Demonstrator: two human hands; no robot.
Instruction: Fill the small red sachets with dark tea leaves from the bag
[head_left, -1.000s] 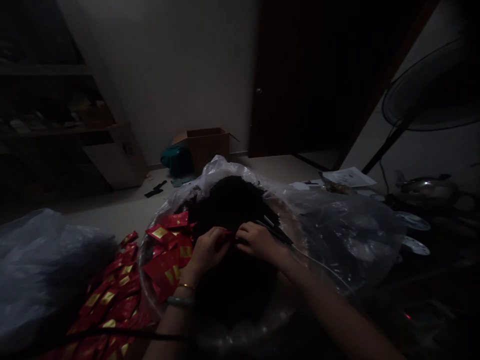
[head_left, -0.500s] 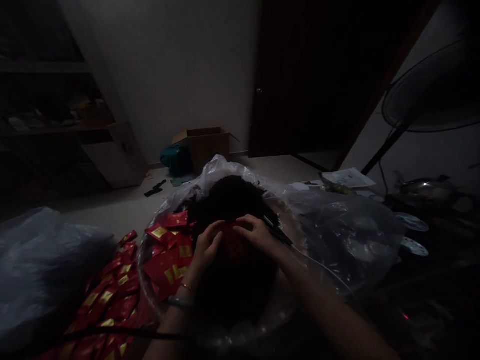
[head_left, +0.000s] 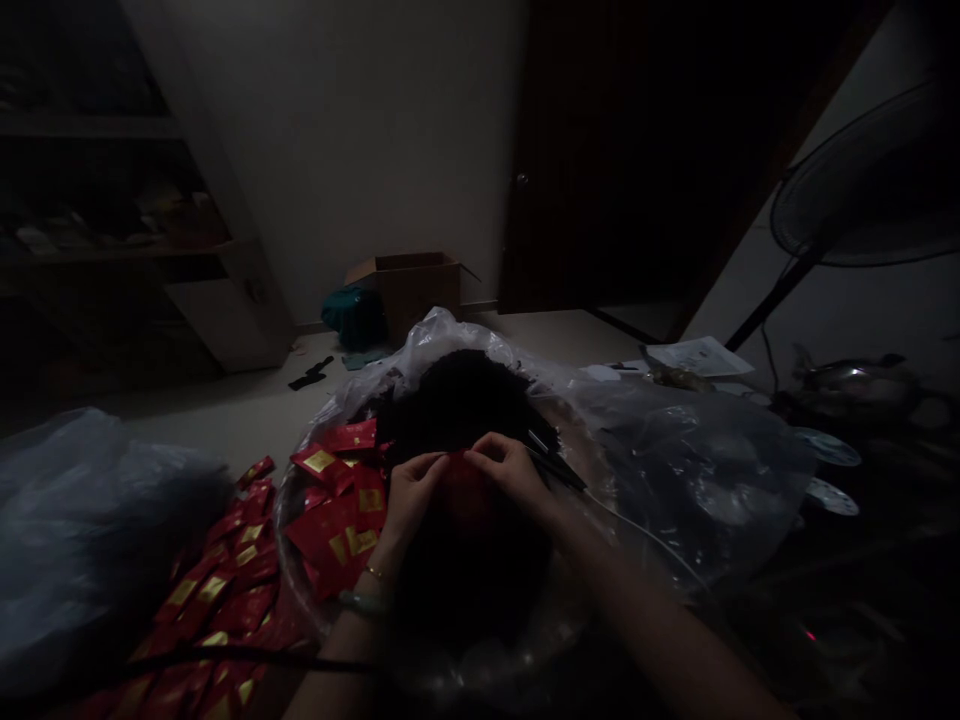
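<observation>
Evidently our left hand (head_left: pixel 409 495) and right hand (head_left: pixel 516 480) share the small, flat red packet (head_left: pixel 466 488), one at each end of its top edge, a grip that seems meant to hold that edge straight and level. It sits over the dark, loose-looking heap (head_left: pixel 465 395) in the round container draped with clear plastic (head_left: pixel 282 530), so anything that slips would likely land in the pile. On our left, inside the container, lie glossy red packets with gold labels (head_left: pixel 330 535), and more of these, a scattered red-and-gold pile (head_left: pixel 225 590), lie outside its wall, both apparently put there for easy reach. The slim black tool (head_left: pixel 556 466) rests along the heap's right side, near the right hand, probably parked handy. As for fingers, the left thumb and index nearly meet, pinching the packet's left corner; the right pair mirrors them at the other corner. Both sets of fingertips stand slightly apart, red showing between. Gloom swallows the packet's lower part, so we cannot tell whether it contains anything.
</observation>
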